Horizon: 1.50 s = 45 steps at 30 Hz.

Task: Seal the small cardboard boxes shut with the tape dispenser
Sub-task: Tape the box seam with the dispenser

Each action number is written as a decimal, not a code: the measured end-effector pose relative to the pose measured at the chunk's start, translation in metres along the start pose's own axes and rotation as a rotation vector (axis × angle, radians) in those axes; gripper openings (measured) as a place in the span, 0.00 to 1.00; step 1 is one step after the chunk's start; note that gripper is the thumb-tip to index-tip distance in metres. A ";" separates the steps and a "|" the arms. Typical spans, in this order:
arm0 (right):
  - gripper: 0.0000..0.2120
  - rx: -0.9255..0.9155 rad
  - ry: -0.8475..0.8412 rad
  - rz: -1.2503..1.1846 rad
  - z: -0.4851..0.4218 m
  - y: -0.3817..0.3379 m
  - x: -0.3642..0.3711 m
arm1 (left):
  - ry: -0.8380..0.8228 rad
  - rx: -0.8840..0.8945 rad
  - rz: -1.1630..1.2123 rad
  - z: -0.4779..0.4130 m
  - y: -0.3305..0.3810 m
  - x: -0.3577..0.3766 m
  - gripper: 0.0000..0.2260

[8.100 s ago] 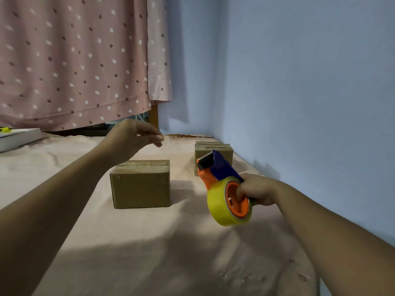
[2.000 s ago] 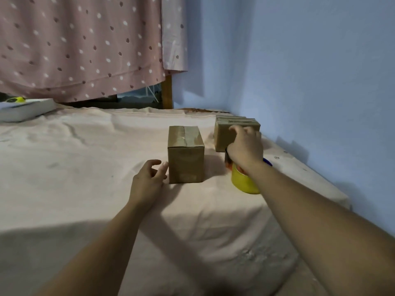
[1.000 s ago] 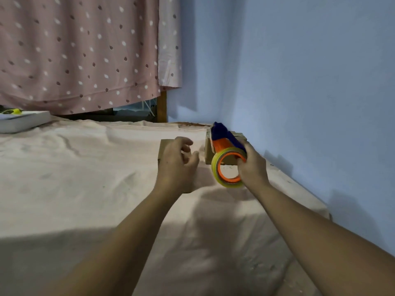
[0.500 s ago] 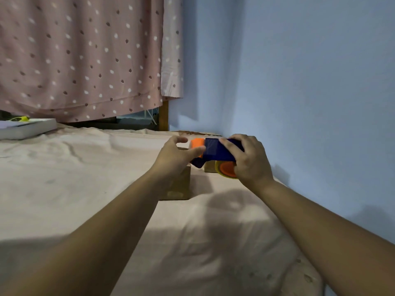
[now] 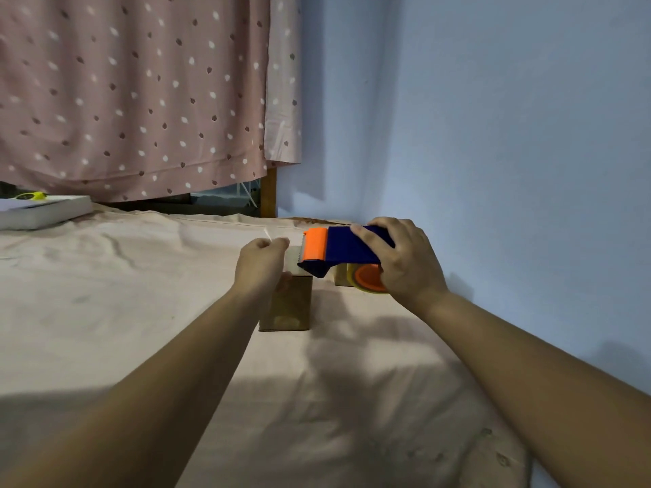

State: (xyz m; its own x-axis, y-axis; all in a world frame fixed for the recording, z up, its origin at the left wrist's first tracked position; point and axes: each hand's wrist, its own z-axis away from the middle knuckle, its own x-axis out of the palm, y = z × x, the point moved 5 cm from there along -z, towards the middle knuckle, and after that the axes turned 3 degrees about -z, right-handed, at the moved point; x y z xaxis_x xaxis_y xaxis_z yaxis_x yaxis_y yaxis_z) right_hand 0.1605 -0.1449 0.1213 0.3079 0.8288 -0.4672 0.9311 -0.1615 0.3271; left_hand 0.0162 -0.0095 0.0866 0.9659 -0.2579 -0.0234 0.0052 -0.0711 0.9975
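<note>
In the head view, the tape dispenser [image 5: 334, 246] is gripped from above by the right hand [image 5: 405, 265], just over the small cardboard box [image 5: 289, 306] standing on the sheet [image 5: 141, 294], while the tape strip [image 5: 293, 257] is pinched by the curled left hand [image 5: 260, 264].

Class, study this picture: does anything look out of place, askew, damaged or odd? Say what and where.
Nothing stands out. The box stands upright on the creased sheet; the right hand grips the tape dispenser over it, and the left hand pinches the tape end.
</note>
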 end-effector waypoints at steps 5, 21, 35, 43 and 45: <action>0.22 0.002 -0.042 0.014 -0.002 0.000 0.006 | -0.064 -0.137 0.312 -0.008 -0.015 -0.020 0.14; 0.23 0.004 -0.089 0.020 0.004 0.010 0.027 | -0.153 -0.219 0.388 -0.019 -0.038 -0.032 0.18; 0.20 0.011 -0.065 0.042 0.018 0.030 0.032 | 0.179 0.105 -0.088 -0.024 -0.041 -0.041 0.07; 0.23 0.177 0.069 -0.139 0.006 0.030 0.021 | 0.130 0.177 -0.026 -0.011 -0.038 -0.022 0.10; 0.25 0.201 0.104 -0.201 -0.004 0.029 0.012 | 0.023 0.049 0.084 -0.007 -0.044 -0.004 0.19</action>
State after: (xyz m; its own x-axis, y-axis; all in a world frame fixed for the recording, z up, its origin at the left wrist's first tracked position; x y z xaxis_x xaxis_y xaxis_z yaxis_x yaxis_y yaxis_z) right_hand 0.1906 -0.1376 0.1291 0.1011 0.9037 -0.4160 0.9946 -0.0826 0.0621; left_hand 0.0138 0.0015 0.0431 0.9682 -0.2423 0.0622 -0.0879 -0.0970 0.9914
